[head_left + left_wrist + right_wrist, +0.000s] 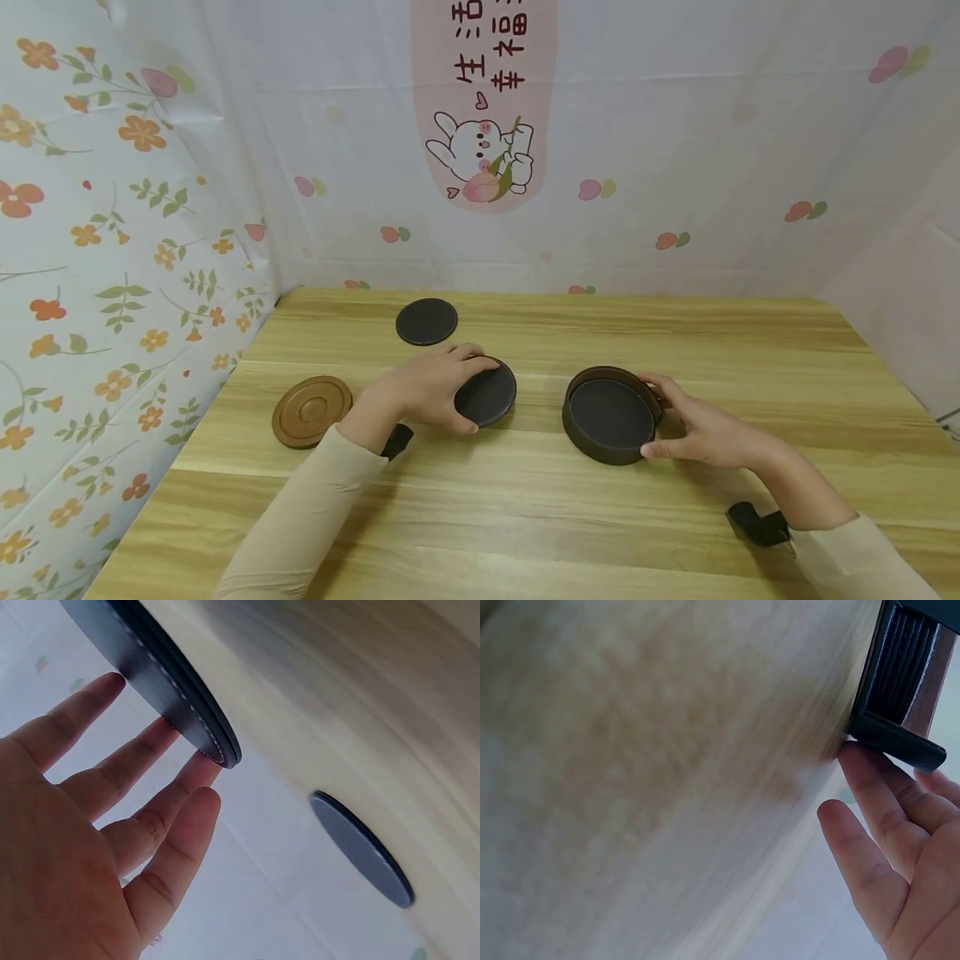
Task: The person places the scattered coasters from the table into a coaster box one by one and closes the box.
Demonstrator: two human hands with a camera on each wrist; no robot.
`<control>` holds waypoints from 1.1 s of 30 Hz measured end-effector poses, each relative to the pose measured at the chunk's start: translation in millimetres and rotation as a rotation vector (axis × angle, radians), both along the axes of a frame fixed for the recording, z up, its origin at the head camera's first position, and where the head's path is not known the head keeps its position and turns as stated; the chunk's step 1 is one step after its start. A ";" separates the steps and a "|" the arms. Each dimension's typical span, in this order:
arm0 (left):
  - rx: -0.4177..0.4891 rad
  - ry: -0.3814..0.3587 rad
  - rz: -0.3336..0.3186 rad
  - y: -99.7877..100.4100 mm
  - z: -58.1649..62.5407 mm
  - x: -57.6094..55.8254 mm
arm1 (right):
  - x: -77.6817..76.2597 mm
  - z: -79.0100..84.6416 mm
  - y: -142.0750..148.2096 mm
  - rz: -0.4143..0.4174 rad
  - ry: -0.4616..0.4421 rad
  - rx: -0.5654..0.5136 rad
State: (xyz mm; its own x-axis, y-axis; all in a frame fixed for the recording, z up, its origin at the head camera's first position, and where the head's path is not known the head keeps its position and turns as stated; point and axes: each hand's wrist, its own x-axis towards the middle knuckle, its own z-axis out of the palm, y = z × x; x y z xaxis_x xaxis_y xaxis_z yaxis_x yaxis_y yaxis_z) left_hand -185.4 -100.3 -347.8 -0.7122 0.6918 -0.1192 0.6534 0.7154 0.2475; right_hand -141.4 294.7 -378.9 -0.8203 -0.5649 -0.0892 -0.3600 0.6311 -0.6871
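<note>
My left hand [423,387] spans a round black coaster [491,396] with pale edge stitching, thumb at the near edge and fingers at the far one. In the left wrist view, the edge of this coaster [135,652] looks layered. On the right, my right hand [708,433] holds the side of a round dark brown coaster holder [596,448], its thumb on the near wall. A black coaster [611,414] lies inside the holder. Through a side slot in the right wrist view, several stacked edges [904,664] show.
Another black coaster [427,322] lies at the back of the wood-grain table [480,525]. A brown round disc with ring grooves [300,427] lies left, beside the left forearm. Patterned cloth [637,108] hangs behind the table and along its left side.
</note>
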 end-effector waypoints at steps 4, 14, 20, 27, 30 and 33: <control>-0.001 0.009 -0.018 9.3 2.0 -0.6 | -0.4 -1.0 -1.1 -0.001 0.000 -0.002; -0.039 0.008 -0.052 34.0 10.4 -1.5 | -0.9 -1.6 0.3 -0.001 -0.008 -0.006; -0.034 0.000 -0.109 47.6 10.0 -4.0 | 1.2 -1.7 0.7 0.008 -0.012 -0.024; -0.020 0.000 -0.155 64.5 10.1 -4.6 | 2.2 -2.2 1.8 0.009 0.009 -0.008; -0.015 -0.003 -0.165 71.1 10.7 -4.7 | 0.5 -0.9 1.6 0.008 -0.008 -0.012; -0.014 -0.009 -0.171 77.5 9.3 -4.6 | -0.6 0.2 1.0 0.004 -0.022 -0.009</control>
